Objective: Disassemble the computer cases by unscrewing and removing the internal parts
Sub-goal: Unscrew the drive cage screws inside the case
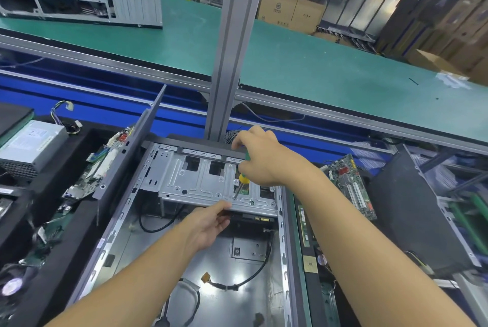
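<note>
Open computer case [113,237] lay flat on the bench with its side off and the drive cage [190,184] seated at its far end. Right hand [260,157] was wrapped round a green-and-yellow screwdriver [244,177], shaft tilted, tip on a screw [234,197] near the cage's front edge. Left hand [208,223] pinched that front lip just beside the screw, thumb on top, fingers underneath. Read it as backing out a cage fixing screw, with the cage not yet free. Risks as I saw them: the shaft sat off-vertical, so the bit could cam out and chew the head. It could also skid into the left thumb, which was very close to the tip. If this was the last fixing, the cage could drop or pivot when the screw let go, onto the black cable [253,278] on the case floor. The freed screw could fall in among those leads. Couldn't tell how many other screws held the cage. A bare motherboard [348,186] lay just right of the case near the right forearm, so an elbow swing could knock it.
</note>
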### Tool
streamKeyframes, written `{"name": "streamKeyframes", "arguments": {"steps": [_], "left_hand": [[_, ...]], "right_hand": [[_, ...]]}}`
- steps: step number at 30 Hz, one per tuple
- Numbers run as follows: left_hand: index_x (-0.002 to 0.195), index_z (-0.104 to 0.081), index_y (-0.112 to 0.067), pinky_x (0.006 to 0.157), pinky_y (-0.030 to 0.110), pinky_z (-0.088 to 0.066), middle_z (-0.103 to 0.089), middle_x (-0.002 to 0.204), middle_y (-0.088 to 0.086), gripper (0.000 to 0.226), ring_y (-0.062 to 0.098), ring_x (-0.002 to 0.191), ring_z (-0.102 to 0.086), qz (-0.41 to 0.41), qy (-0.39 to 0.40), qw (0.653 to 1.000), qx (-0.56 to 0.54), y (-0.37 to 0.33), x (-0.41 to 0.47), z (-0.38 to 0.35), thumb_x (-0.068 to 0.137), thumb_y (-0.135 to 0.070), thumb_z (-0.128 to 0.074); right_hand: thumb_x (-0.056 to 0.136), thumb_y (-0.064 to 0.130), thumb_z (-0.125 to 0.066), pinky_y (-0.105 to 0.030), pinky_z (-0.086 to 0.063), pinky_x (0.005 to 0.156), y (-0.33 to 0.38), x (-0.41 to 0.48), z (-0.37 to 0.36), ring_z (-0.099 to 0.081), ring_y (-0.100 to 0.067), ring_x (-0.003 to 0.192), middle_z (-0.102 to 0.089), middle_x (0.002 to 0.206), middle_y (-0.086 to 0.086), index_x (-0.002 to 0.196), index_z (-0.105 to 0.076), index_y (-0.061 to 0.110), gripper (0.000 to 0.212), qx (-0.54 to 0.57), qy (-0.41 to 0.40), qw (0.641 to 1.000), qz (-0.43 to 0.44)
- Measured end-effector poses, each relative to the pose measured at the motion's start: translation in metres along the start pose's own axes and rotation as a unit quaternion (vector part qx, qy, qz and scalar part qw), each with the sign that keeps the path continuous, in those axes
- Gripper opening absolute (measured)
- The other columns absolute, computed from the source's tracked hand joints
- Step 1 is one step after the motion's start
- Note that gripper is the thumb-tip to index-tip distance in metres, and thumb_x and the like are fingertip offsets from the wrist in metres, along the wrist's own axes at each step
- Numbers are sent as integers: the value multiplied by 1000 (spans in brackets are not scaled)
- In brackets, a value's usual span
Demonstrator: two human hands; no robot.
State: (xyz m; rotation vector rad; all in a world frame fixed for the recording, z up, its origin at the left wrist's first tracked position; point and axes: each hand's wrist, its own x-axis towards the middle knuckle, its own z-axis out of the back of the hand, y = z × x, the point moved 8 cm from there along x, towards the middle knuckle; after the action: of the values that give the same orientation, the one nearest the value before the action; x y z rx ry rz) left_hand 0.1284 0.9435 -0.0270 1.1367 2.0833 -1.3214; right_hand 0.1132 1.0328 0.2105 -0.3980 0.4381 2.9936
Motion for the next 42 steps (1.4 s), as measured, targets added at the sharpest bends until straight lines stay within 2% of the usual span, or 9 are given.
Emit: {"name": "streamKeyframes", "arguments": {"steps": [5,10,16,22,25,28,35,38,42], "left_hand": [[93,-66,-6,69,28,-51,-71,86,10,9,19,79,-63,4,-6,1000,-2,0,-2,0,87,-1,-70],[97,-66,-7,68,27,-51,-71,87,10,12,18,79,-64,4,-2,1000,-6,0,-3,0,87,-1,-70],[98,-65,-6,69,27,-50,-70,87,10,13,18,79,-62,6,-3,1000,-10,0,-5,-2,88,-1,-69],[92,-65,-7,69,26,-50,-69,85,9,8,17,76,-61,10,0,1000,-6,0,-6,-2,88,-1,-69],[90,-66,-7,70,26,-50,-69,84,9,7,17,76,-60,13,0,1000,-4,0,-6,-2,88,-1,-69],[90,-66,-7,69,26,-50,-69,83,9,7,17,76,-61,13,-3,1000,-3,0,-7,-2,88,-1,-69],[89,-65,-7,68,26,-49,-68,84,10,7,17,74,-59,13,-1,1000,-8,0,-8,-4,88,-1,-68],[91,-65,-5,69,27,-50,-68,86,11,7,18,76,-60,11,-1,1000,-10,0,-9,-3,88,-1,-69],[106,-64,-2,71,29,-51,-70,95,13,17,21,83,-63,-12,-4,1000,23,-4,-15,-3,90,-7,-69]], "right_hand": [[107,29,-36,-37,-35,61,4,-4,10,-52,-29,75,-58,106,-3,119,-45,16,21,-213,-135,968,-15],[90,13,-52,-42,-46,84,4,-2,3,-41,-21,113,-47,125,2,127,-46,24,39,-37,-3,999,32],[106,28,-41,-38,-44,65,4,0,9,-56,-28,80,-62,105,-7,121,-49,19,20,-90,-110,990,10],[89,17,-52,-37,-37,82,5,2,0,-35,-21,118,-44,128,4,123,-50,25,34,5,-6,999,41],[103,46,-38,-39,-37,68,-3,1,8,-50,-28,92,-48,113,-1,120,-46,18,34,-152,-102,983,-17],[108,37,-33,-32,-26,51,0,-1,9,-43,-23,57,-58,97,-2,120,-40,16,25,-242,-156,957,-26],[88,10,-54,-40,-47,82,-2,1,0,-36,-19,109,-36,125,7,125,-47,35,45,-13,36,998,51],[99,39,-54,-40,-46,86,-4,2,5,-49,-22,108,-44,122,3,122,-51,26,27,-34,-34,998,27],[99,10,-48,-37,-44,85,-1,3,5,-46,-23,109,-47,119,0,120,-55,21,24,-37,-83,995,42]]}}
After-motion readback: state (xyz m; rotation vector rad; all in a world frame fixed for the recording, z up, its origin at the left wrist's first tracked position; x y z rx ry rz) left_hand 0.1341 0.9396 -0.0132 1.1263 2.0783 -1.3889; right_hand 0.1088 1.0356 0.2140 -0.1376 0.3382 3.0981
